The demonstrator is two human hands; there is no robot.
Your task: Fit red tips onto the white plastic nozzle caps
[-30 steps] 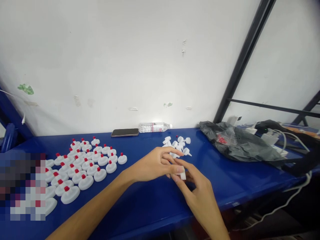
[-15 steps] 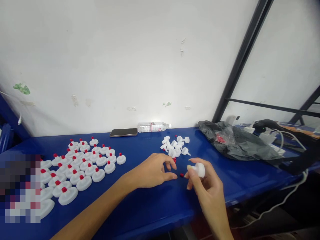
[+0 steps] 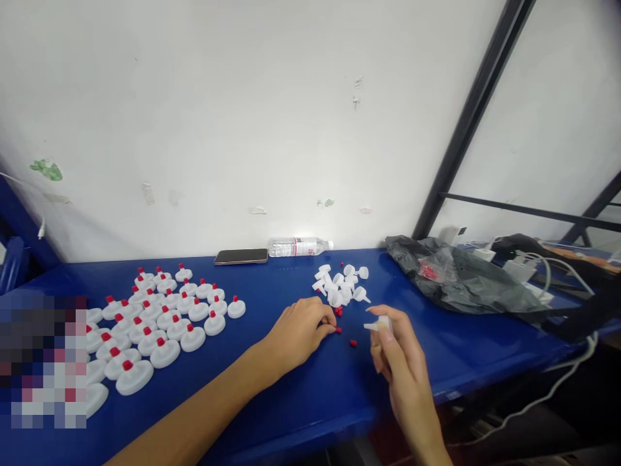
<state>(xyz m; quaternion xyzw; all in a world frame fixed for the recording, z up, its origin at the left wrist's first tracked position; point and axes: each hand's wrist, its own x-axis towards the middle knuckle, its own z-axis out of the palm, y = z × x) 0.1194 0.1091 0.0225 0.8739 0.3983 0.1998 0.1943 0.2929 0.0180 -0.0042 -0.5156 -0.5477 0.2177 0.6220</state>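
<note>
White nozzle cap sits pinched between the thumb and fingers of my right hand, its thin spout pointing left toward my other hand, the two well apart. My left hand is low over the blue table, thumb and forefinger drawn together at a small red cap; I cannot tell whether they grip it or only touch it. Between my hands, a little nearer, lies a loose red cap. Just beyond my left fingertips is a small cluster of red caps, and behind that a pile of white nozzle caps. Off to the left, well away from both hands, stand rows of red-tipped white caps. At the far edge, a phone and a clear bottle lie by the wall. On the far right is a crumpled black bag.
</note>
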